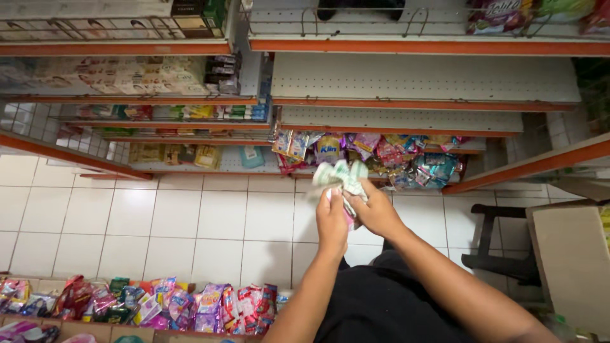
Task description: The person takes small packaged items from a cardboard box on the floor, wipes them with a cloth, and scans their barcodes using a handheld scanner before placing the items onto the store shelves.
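Both my hands are raised together over the white tiled floor in front of a shop shelf. My left hand (332, 222) and my right hand (375, 209) grip a bunch of small pale green and white sachets (340, 174), with a bit of pink showing underneath. The sachets stick up above my fingers. Just beyond them, the lowest shelf (229, 168) holds a heap of colourful sachet packs (387, 155).
White pegboard shelves with orange edges (419, 47) rise ahead, the right ones mostly bare, the left ones stocked with boxes. A low rack of colourful packets (159, 305) runs at bottom left. A dark stool (499, 241) and a cardboard box (572, 260) stand at right.
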